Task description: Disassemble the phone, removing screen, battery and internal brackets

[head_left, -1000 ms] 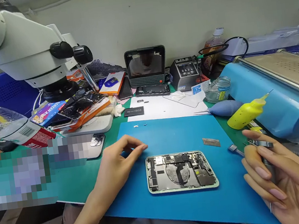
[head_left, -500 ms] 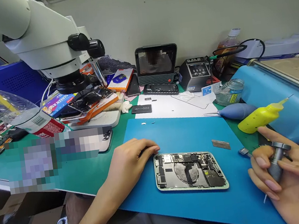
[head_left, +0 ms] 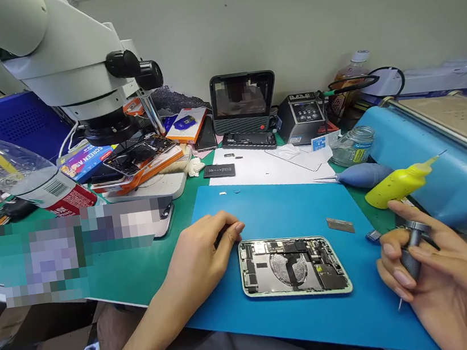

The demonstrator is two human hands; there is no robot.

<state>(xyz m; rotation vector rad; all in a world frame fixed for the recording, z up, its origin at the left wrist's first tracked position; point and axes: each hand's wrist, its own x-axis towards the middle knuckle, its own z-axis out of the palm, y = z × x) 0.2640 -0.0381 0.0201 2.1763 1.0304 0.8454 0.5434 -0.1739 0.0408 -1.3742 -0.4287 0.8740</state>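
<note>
An opened smartphone (head_left: 268, 279) with a pale green frame lies flat on the blue mat (head_left: 306, 332), its circuit boards and a round silver coil area exposed. Beside its upper left corner rests my left hand (head_left: 208, 244), thumb and forefinger pressed together. Whether anything sits between those fingertips is hidden. To the right of the phone, my right hand (head_left: 436, 274) is raised palm up, fingers wrapped around a small precision screwdriver (head_left: 411, 260). The driver's thin tip points down, apart from the phone. A thin grey metal strip (head_left: 340, 225) lies on the mat between phone and right hand.
A microscope (head_left: 91, 73) overhangs the left side, above stacked phone parts. A plastic bottle (head_left: 40, 177) stands at left. Behind the mat lie a black battery (head_left: 219, 170) and white paper (head_left: 254, 172). A blue air blower (head_left: 365, 175) and yellow squeeze bottle (head_left: 396, 188) are at right.
My right hand has shifted slightly left toward the phone, still holding the screwdriver. My left hand stays by the phone's corner. The whole view has turned a little.
</note>
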